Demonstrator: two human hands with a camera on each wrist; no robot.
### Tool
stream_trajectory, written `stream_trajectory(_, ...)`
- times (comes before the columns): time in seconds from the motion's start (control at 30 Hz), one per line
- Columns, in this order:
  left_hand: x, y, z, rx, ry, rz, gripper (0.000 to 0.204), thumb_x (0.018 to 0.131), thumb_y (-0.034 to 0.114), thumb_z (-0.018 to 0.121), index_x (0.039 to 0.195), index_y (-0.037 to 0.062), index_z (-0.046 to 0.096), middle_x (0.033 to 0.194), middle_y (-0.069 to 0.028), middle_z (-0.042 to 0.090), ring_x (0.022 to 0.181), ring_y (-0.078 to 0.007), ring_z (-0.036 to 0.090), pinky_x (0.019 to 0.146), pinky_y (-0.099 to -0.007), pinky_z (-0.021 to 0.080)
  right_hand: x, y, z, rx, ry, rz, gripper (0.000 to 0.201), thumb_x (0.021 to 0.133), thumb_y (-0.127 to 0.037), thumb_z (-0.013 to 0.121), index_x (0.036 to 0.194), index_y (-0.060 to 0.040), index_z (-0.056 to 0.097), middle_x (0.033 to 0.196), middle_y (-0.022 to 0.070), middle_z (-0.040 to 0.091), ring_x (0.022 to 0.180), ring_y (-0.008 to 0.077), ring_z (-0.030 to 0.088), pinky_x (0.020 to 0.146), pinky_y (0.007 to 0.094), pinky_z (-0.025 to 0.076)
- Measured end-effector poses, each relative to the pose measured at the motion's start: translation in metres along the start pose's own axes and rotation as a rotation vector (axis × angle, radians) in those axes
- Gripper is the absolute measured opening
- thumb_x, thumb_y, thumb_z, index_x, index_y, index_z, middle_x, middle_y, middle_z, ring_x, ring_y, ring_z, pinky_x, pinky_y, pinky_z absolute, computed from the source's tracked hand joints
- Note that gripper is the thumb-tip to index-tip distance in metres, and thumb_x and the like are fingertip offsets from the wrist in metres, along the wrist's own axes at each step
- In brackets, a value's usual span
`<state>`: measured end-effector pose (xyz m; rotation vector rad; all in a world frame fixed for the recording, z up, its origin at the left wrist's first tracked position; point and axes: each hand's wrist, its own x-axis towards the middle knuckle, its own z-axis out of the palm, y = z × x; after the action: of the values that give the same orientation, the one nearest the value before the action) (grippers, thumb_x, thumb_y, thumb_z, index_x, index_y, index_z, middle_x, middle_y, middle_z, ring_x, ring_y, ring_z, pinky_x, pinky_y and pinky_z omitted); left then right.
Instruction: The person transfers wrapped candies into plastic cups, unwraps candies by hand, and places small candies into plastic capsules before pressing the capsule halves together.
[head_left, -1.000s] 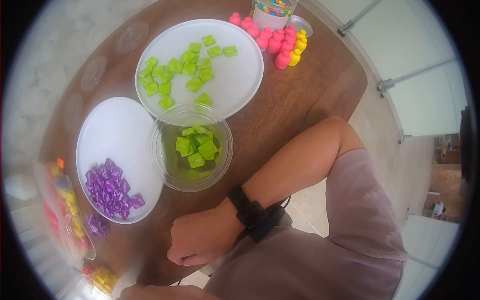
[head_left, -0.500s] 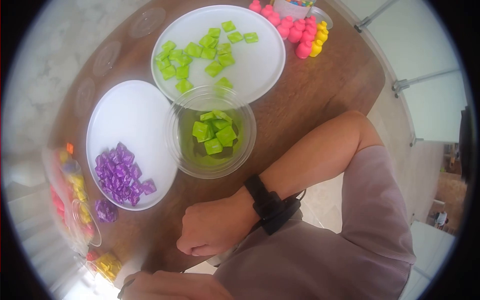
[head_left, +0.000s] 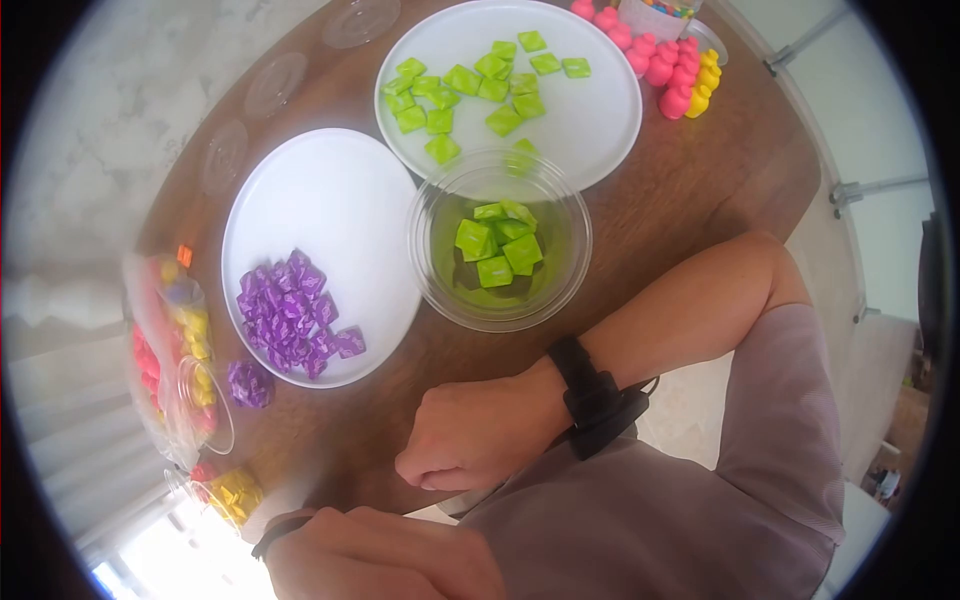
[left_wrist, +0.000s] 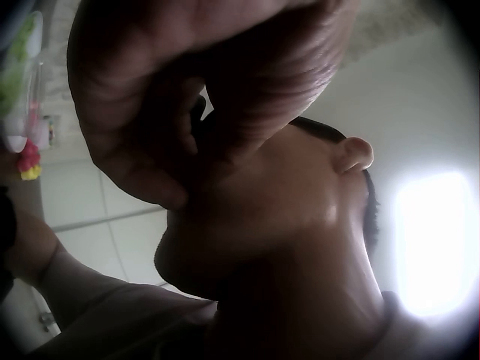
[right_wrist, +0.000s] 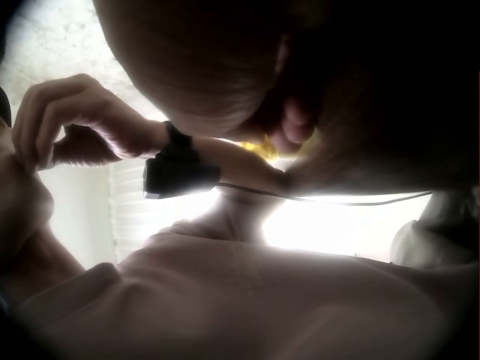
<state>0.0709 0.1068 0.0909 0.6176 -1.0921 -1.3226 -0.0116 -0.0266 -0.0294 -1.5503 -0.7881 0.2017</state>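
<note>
Plastic bowl [head_left: 563, 240] near right hand [head_left: 482, 428]; left hand [head_left: 385, 555] cropped; cannot tell either grip's state

Green packets [head_left: 462, 80]; purple packets [head_left: 290, 308]; 2 white plates [head_left: 325, 190]; brown wood-grained table [head_left: 690, 195].

Dull-sheened, grained wood forms the surface [head_left: 720, 170]; the plates [head_left: 330, 190] look smooth, the bowl [head_left: 567, 245] clear glossy plastic. Green packets [head_left: 494, 271] have slick wrappers, purple packets [head_left: 290, 310] crinkled, shiny ones. The sleeve [head_left: 780, 420] is fine-textured cloth, the wrist strap [head_left: 575, 368] matt.
</note>
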Motion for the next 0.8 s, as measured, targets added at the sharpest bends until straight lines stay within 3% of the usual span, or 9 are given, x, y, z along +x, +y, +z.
stream_trajectory(0.07,-0.001,0.001,-0.001,-0.028,-0.017,-0.021,0.019,0.094,0.007,0.074,0.108,-0.0027,0.065,0.097,-0.0166,0.069,0.083,-0.0277,0.068,0.066,-0.0348,0.055,0.000,0.001,0.001,-0.003,-0.009,-0.004,0.021,0.094,-0.013,0.058,0.077,-0.0011,0.056,0.066,0.0174,0.059,0.064,0.0387,0.059,0.058,0.0479,0.045)
stream_trajectory(0.17,0.003,-0.001,0.009,-0.129,0.043,0.019,0.014,0.091,0.006,0.077,0.090,0.0019,0.064,0.089,-0.0151,0.069,0.075,-0.0244,0.067,0.059,-0.0326,0.053,0.001,0.004,0.003,-0.021,-0.009,-0.003,0.021,0.095,-0.014,0.057,0.078,-0.0013,0.056,0.066,0.0176,0.059,0.065,0.0391,0.059,0.059,0.0481,0.045)
stream_trajectory(0.23,0.002,-0.006,0.026,-0.119,0.309,0.101,0.030,0.086,0.002,0.081,0.073,0.0074,0.054,0.079,-0.0153,0.069,0.065,-0.0213,0.064,0.053,-0.0301,0.050,0.001,0.004,0.003,-0.034,-0.004,-0.005,0.021,0.095,-0.014,0.057,0.078,-0.0014,0.056,0.066,0.0176,0.059,0.065,0.0393,0.059,0.059,0.0482,0.045)
stream_trajectory(0.33,0.007,-0.008,0.027,-0.104,0.321,0.140,0.042,0.080,-0.001,0.083,0.064,0.0097,0.045,0.071,-0.0159,0.067,0.056,-0.0203,0.060,0.047,-0.0287,0.046,0.001,0.003,0.003,-0.042,-0.024,0.018,0.021,0.095,-0.014,0.058,0.078,-0.0014,0.056,0.066,0.0176,0.059,0.065,0.0393,0.059,0.059,0.0480,0.046)
stream_trajectory(0.43,0.006,-0.013,0.045,-0.047,0.519,0.187,0.045,0.077,-0.001,0.084,0.062,0.0090,0.043,0.072,-0.0174,0.067,0.055,-0.0213,0.059,0.046,-0.0286,0.044,0.001,0.004,0.003,-0.028,-0.006,0.004,0.020,0.095,-0.014,0.058,0.079,-0.0016,0.057,0.066,0.0175,0.059,0.065,0.0392,0.060,0.059,0.0482,0.046)
stream_trajectory(0.63,0.006,-0.012,0.044,-0.042,0.490,0.159,0.051,0.076,0.000,0.085,0.060,0.0086,0.037,0.067,-0.0168,0.064,0.052,-0.0200,0.056,0.043,-0.0283,0.040,0.003,0.004,0.004,-0.024,-0.014,0.002,0.020,0.094,-0.014,0.059,0.079,-0.0015,0.056,0.066,0.0173,0.059,0.065,0.0387,0.060,0.059,0.0480,0.046)
stream_trajectory(0.7,0.007,-0.021,0.052,-0.043,0.584,0.220,0.048,0.075,-0.001,0.085,0.060,0.0085,0.040,0.067,-0.0161,0.064,0.052,-0.0196,0.056,0.043,-0.0283,0.040,0.003,0.003,0.005,-0.005,0.031,0.013,0.010,0.085,-0.009,0.061,0.079,-0.0014,0.065,0.066,0.0187,0.064,0.063,0.0404,0.062,0.058,0.0474,0.049)
stream_trajectory(0.77,0.007,-0.022,0.051,-0.057,0.671,0.284,0.046,0.075,-0.001,0.085,0.061,0.0084,0.042,0.067,-0.0153,0.064,0.052,-0.0192,0.056,0.043,-0.0284,0.039,0.002,0.003,0.003,-0.012,0.005,0.020,0.014,0.089,-0.011,0.060,0.079,-0.0012,0.060,0.066,0.0180,0.061,0.064,0.0396,0.061,0.059,0.0476,0.047)
stream_trajectory(0.8,0.005,-0.016,0.044,-0.043,0.573,0.212,0.041,0.076,-0.002,0.084,0.063,0.0082,0.046,0.068,-0.0146,0.064,0.053,-0.0198,0.057,0.045,-0.0289,0.041,0.002,0.003,0.002,-0.015,-0.022,0.016,0.020,0.094,-0.013,0.058,0.079,-0.0010,0.056,0.067,0.0173,0.059,0.066,0.0388,0.060,0.060,0.0477,0.046)
